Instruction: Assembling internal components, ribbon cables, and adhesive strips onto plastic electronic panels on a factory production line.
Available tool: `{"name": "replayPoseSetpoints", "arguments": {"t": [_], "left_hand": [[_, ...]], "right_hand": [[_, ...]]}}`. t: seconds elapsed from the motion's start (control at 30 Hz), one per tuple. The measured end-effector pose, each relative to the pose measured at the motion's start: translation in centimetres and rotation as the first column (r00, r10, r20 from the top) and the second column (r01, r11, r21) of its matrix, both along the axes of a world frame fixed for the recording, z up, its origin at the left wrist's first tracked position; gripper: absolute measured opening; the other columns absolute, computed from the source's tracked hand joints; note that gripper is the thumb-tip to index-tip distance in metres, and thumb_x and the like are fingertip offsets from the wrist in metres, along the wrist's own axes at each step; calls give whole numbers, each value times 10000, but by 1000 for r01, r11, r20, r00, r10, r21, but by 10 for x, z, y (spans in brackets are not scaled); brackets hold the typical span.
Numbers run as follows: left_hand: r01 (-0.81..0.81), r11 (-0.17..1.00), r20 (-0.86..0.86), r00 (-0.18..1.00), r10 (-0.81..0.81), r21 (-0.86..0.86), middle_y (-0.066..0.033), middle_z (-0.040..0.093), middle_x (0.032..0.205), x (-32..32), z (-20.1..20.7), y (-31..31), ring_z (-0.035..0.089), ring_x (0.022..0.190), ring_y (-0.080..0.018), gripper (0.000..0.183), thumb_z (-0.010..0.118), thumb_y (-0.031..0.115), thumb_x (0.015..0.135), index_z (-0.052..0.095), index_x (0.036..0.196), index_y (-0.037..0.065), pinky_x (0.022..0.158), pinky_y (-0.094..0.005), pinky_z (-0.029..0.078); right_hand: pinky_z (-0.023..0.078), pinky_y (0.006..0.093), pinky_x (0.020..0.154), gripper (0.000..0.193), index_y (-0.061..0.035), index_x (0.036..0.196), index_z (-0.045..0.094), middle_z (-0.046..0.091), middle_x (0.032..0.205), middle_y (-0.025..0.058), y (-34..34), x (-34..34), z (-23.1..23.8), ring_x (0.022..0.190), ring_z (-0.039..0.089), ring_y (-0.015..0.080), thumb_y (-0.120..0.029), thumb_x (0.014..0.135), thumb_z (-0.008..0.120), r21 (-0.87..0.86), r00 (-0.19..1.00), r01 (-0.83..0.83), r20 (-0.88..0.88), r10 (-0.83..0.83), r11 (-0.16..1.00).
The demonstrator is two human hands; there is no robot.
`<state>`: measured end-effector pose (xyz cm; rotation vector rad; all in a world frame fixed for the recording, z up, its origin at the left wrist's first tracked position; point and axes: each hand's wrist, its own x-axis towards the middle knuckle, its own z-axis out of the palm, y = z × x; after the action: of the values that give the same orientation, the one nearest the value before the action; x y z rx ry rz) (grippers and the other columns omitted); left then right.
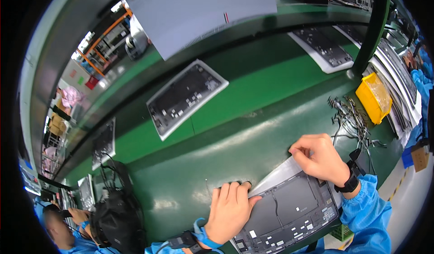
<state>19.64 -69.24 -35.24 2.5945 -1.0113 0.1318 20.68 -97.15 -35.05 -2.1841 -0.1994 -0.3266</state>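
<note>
In front of me lies a dark laptop casing [289,204] with small white labels and a thin cable across it. My left hand [230,209] is closed over its far left edge, thumb on the casing and fingers bent over the rim. Along the far edge a pale thin sheet [278,175] shows, widening toward the right. At its right end my right hand [318,159] is closed in a pinch at the sheet's edge, above the casing's far right corner. The fingertips partly hide what they hold.
Loose dark cables [352,118] lie in a heap at right, by a yellow bin [375,98] and stacked panels [400,87]. Beyond, a green conveyor belt [253,73] carries another casing [187,98]. A black bag [117,209] stands at left, near a co-worker [61,229].
</note>
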Motion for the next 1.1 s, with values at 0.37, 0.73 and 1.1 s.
{"name": "replayPoseSetpoints", "arguments": {"t": [0.37, 0.73, 1.1], "left_hand": [[-244, 966, 210, 943, 257, -84, -105, 593, 921, 102, -8, 25, 559, 930, -345, 117, 723, 213, 946, 673, 939, 107, 787, -489, 420], [-250, 916, 185, 930, 318, -314, -169, 708, 955, 316, -48, -102, 673, 978, -427, 123, 733, 242, 934, 705, 949, 123, 811, -574, 504], [-209, 917, 385, 859, 339, -340, -131, 660, 998, 395, -25, -218, 619, 1019, -387, 167, 706, 270, 969, 669, 942, 110, 872, -567, 446]], "right_hand": [[491, 283, 507, 50, 52, 830, 720, 679, 685, 116, -7, 0, 2, 526, 641, 158, 39, 861, 682, 169, 926, 140, 325, -190, 976], [566, 361, 554, 52, -25, 782, 727, 706, 704, 108, 6, 2, -21, 585, 697, 259, -60, 819, 734, 153, 925, 97, 350, -146, 983], [573, 370, 569, 58, -39, 798, 708, 694, 721, 99, 11, 6, -36, 590, 683, 262, -73, 844, 721, 42, 944, 71, 319, -81, 997]]}}
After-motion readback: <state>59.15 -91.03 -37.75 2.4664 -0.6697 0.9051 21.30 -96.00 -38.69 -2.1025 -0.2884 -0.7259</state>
